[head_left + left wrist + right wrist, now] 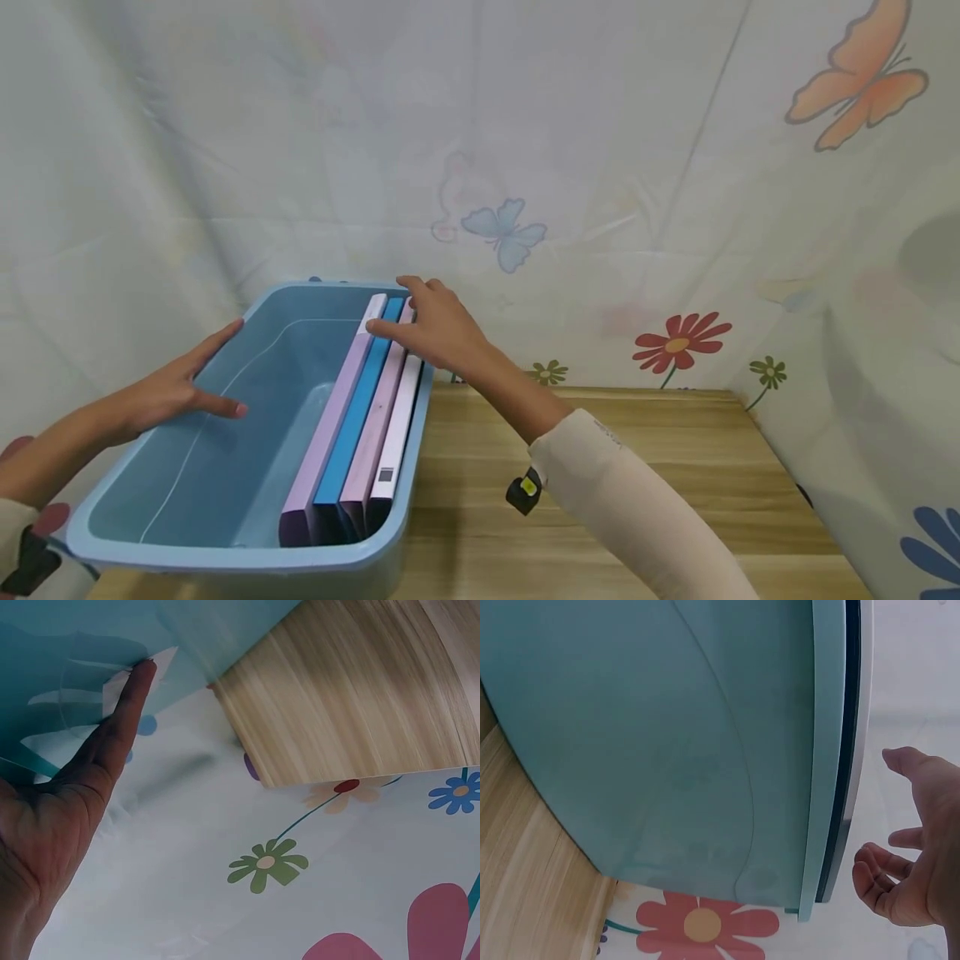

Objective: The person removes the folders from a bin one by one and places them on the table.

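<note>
A light blue plastic bin (247, 561) stands on the wooden table. Inside, along its right wall, slim book-like items stand on edge: a lilac one (327, 442), a blue one (358, 408), a pink one (379, 421) and a white one (400, 417). My right hand (446, 329) is over their far ends, thumb and fingers spread apart, nothing gripped; the right wrist view shows this hand (922, 847) beside the bin's rim with loosely bent fingers. At the left rim is my left hand (168, 398), thumb over the bin's inside. Its fingers look straight in the left wrist view.
The wooden tabletop (600, 467) stretches to the right of the bin. Behind it hangs a pale curtain (360, 150) printed with butterflies and flowers. The bin's left part shows its bare floor (281, 492).
</note>
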`<state>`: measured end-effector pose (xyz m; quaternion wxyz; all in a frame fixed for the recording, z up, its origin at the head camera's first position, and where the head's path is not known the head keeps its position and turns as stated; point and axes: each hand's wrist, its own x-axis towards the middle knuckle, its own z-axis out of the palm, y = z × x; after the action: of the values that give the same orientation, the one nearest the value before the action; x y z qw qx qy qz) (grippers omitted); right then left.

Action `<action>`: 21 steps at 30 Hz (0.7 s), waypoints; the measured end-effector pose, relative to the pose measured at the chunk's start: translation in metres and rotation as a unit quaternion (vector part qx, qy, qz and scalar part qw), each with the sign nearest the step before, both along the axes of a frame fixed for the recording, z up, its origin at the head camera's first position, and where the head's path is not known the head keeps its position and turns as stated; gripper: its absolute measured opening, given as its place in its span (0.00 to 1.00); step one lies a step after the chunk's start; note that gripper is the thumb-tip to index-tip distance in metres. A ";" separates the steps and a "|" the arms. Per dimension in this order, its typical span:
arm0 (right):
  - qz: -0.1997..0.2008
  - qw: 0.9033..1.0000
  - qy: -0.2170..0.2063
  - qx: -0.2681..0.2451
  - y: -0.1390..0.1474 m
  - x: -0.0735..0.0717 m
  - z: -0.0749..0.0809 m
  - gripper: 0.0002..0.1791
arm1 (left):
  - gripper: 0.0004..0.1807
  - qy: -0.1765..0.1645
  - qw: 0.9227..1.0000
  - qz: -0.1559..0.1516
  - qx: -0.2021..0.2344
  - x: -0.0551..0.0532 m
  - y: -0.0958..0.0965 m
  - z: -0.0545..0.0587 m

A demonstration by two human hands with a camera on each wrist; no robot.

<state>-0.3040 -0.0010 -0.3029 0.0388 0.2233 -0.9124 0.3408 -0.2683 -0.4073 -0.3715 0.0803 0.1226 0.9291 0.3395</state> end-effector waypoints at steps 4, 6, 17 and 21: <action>-0.008 1.000 0.007 0.005 -0.013 0.000 -0.001 0.48 | 0.77 -0.001 1.000 0.000 0.001 0.000 0.000 0.000; -0.003 1.000 0.010 0.003 -0.018 -0.001 0.000 0.47 | 0.77 0.001 1.000 0.001 0.001 0.000 0.000 0.000; -0.013 0.999 0.028 0.035 -0.037 -0.010 -0.001 0.43 | 0.77 -0.004 1.000 0.002 -0.009 0.001 0.000 0.003; -0.029 0.997 0.037 0.060 -0.044 -0.016 -0.004 0.42 | 0.77 -0.004 1.000 0.000 -0.009 0.003 -0.001 0.003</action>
<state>-0.3198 -0.0447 -0.3064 0.0689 0.2114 -0.9353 0.2753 -0.2654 -0.4079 -0.3685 0.0849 0.1204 0.9319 0.3313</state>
